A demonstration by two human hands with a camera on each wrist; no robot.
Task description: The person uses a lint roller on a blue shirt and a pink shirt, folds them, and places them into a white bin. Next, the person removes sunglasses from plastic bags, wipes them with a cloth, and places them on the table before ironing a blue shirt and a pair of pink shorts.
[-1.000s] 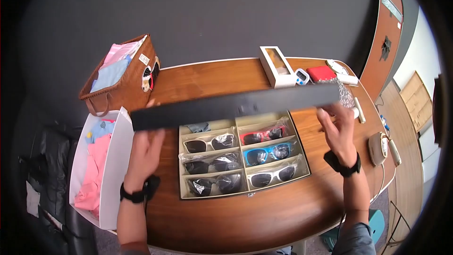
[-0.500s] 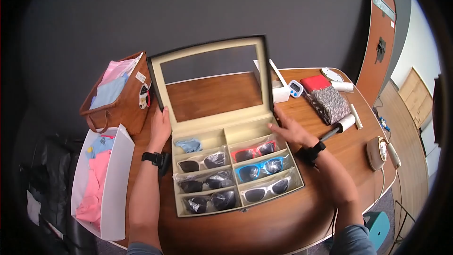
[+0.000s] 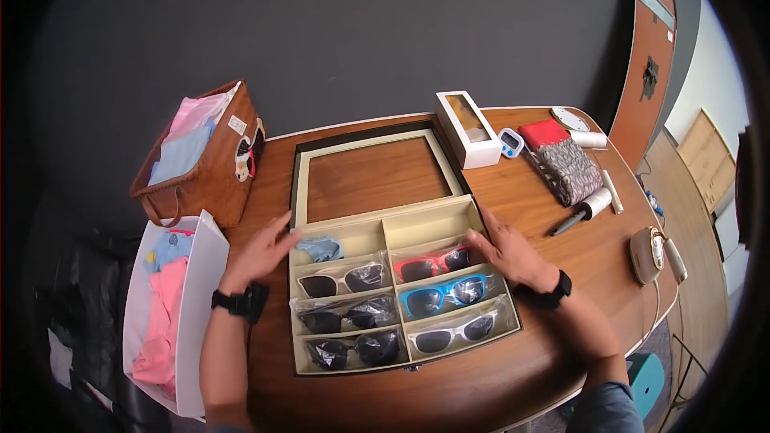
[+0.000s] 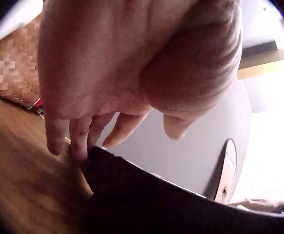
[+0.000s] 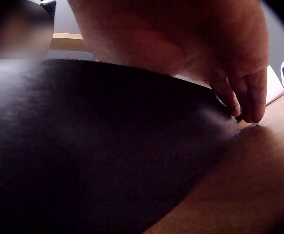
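Note:
A sunglasses display case (image 3: 414, 366) lies on the table in the head view, its windowed lid (image 3: 365, 216) folded back flat behind it. Pairs in clear bags fill most compartments: red sunglasses (image 3: 433, 265), blue sunglasses (image 3: 445, 297), white sunglasses (image 3: 454, 333) and several others. A crumpled grey-blue cloth (image 3: 321, 248) sits in the back left compartment; the back right one is bare. My left hand (image 3: 261, 255), fingers extended, is beside the case's back left corner. At the right side, my right hand (image 3: 517, 255) rests with straight fingers along the edge, thumb over the rim.
On the left stand a white bin (image 3: 200, 313) with pink clothing and a brown woven basket (image 3: 216, 168) of folded clothes. Behind and right are a white window box (image 3: 480, 152), a timer (image 3: 511, 143), a patterned pouch (image 3: 565, 168), a lint roller (image 3: 592, 204) and a beige corded device (image 3: 644, 255).
The lid has swung from over the case, through upright, to flat on the table behind it. My left hand has eased off the side; the right stays near the right edge.

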